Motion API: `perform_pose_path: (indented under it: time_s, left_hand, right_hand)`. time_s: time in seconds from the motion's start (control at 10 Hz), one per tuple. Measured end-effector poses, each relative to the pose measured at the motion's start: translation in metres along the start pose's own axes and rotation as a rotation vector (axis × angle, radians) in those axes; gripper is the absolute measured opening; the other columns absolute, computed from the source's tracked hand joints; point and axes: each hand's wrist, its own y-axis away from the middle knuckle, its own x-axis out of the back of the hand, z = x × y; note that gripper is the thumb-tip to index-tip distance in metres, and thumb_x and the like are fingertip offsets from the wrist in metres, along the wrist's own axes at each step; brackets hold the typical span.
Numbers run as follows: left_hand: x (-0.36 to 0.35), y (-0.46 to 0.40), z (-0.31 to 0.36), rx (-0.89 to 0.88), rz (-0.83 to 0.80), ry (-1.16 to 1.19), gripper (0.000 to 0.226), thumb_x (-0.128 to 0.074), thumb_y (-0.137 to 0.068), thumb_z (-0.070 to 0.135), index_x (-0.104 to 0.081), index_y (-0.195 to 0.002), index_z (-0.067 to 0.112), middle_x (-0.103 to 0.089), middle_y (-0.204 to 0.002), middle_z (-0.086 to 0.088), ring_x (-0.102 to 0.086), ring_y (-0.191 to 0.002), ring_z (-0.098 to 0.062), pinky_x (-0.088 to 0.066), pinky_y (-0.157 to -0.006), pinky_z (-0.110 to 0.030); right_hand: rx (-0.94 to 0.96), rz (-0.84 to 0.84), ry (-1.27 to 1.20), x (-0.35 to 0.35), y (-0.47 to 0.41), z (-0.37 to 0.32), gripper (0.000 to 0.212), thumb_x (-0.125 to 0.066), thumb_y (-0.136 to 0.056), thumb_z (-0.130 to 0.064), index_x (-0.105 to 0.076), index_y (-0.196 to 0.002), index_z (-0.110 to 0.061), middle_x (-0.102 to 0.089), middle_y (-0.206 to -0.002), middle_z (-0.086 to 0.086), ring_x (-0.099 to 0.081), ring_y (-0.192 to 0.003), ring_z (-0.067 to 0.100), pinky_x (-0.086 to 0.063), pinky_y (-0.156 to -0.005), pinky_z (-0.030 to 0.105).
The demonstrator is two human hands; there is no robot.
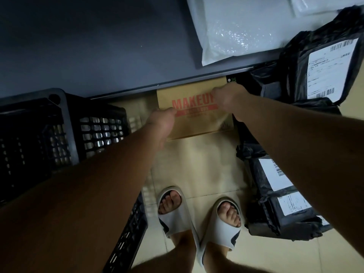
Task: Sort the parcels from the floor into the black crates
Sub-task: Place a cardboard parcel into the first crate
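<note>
Nearest the camera, two feet in white slides [197, 219] stand on the tiled floor [256, 257]. Just left of them runs the latticed rim of a black crate [128, 229] at the bottom edge of the view. To the right of the feet lie black poly-bag parcels [275, 209] with white shipping labels, touching one another on the floor.

Farther out, both bare arms reach forward to a brown cardboard box [197, 119] printed MAKEUP in red, which sits between a second black crate [59, 125] on the left and the dark parcels on the right, its far edge under the near edge of the dark grey worktop [88, 46]. The left hand [163, 123] has its grip closed on the box's left edge, thumb on top by the red lettering. The right hand [226, 99] is clenched over the box's far right corner. Whether the box is lifted off the floor cannot be told.

Beyond, a larger black labelled parcel [315, 71] rests against the worktop's right end, and a white bubble mailer [236, 30] lies on the worktop's far right corner.
</note>
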Motion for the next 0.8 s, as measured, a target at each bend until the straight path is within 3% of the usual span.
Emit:
perform_pose_path:
  time_s: [0.1,0.3,0.4,0.5,0.6,0.7,0.8]
  left_hand:
    - [0.002,0.003,-0.010,0.070,0.060,0.000,0.056,-0.055,-0.096,0.051,-0.053,-0.140,0.015,-0.060,-0.128,-0.006,-0.055,-0.105,-0.027,-0.042,-0.089,-0.036]
    - [0.024,0.029,-0.033,0.133,0.178,-0.085,0.064,-0.051,-0.097,0.056,-0.052,-0.140,0.009,-0.061,-0.132,-0.012,-0.062,-0.109,-0.031,-0.052,-0.092,-0.040]
    - [0.040,0.051,-0.032,0.142,0.232,-0.107,0.066,-0.052,-0.095,0.053,-0.048,-0.145,0.010,-0.056,-0.143,-0.014,-0.057,-0.125,-0.037,-0.045,-0.108,-0.043]
    - [0.055,0.086,-0.037,0.107,0.269,-0.043,0.054,-0.053,-0.097,0.047,-0.047,-0.141,0.017,-0.060,-0.136,-0.010,-0.060,-0.115,-0.032,-0.047,-0.102,-0.037]
    - [0.067,0.125,-0.036,0.108,0.256,0.052,0.051,-0.053,-0.097,0.048,-0.045,-0.140,0.022,-0.060,-0.133,-0.007,-0.056,-0.100,-0.027,-0.041,-0.084,-0.032]
    - [0.083,0.166,-0.030,0.147,0.223,0.062,0.049,-0.054,-0.096,0.052,-0.048,-0.133,0.020,-0.063,-0.125,-0.007,-0.059,-0.099,-0.027,-0.039,-0.079,-0.034]
    - [0.096,0.206,-0.029,0.127,0.153,0.074,0.042,-0.052,-0.097,0.054,-0.049,-0.123,0.022,-0.064,-0.109,-0.006,-0.061,-0.094,-0.027,-0.040,-0.070,-0.032]
  right_hand:
    - [-0.029,-0.082,-0.204,-0.005,0.007,-0.004,0.040,-0.049,-0.101,-0.013,-0.050,-0.138,0.001,-0.053,-0.139,0.022,-0.052,-0.127,0.037,-0.045,-0.106,0.044]
    - [-0.110,-0.141,-0.460,-0.013,0.038,-0.009,0.034,-0.046,-0.100,-0.027,-0.064,-0.118,-0.004,-0.063,-0.122,0.011,-0.060,-0.112,0.025,-0.048,-0.104,0.042]
    - [-0.098,-0.165,-0.696,-0.015,0.058,-0.007,0.036,-0.051,-0.099,-0.024,-0.056,-0.130,-0.005,-0.052,-0.111,0.007,-0.049,-0.105,0.021,-0.044,-0.108,0.045]
    - [-0.139,-0.151,-0.867,-0.015,0.090,-0.007,0.048,-0.050,-0.101,-0.029,-0.048,-0.142,-0.005,-0.051,-0.097,0.001,-0.048,-0.103,0.023,-0.044,-0.108,0.048]
    - [-0.205,-0.160,-0.944,-0.007,0.125,-0.007,0.044,-0.048,-0.099,-0.040,-0.057,-0.133,-0.014,-0.062,-0.098,-0.002,-0.059,-0.102,0.018,-0.052,-0.099,0.048]
    - [-0.320,-0.153,-0.999,0.008,0.164,-0.002,0.034,-0.049,-0.095,-0.049,-0.069,-0.104,-0.022,-0.077,-0.085,0.000,-0.072,-0.086,0.022,-0.058,-0.079,0.037]
    - [-0.359,-0.192,-1.034,0.028,0.200,0.011,0.040,-0.047,-0.095,-0.056,-0.066,-0.104,-0.022,-0.076,-0.096,0.004,-0.071,-0.090,0.024,-0.055,-0.078,0.038]
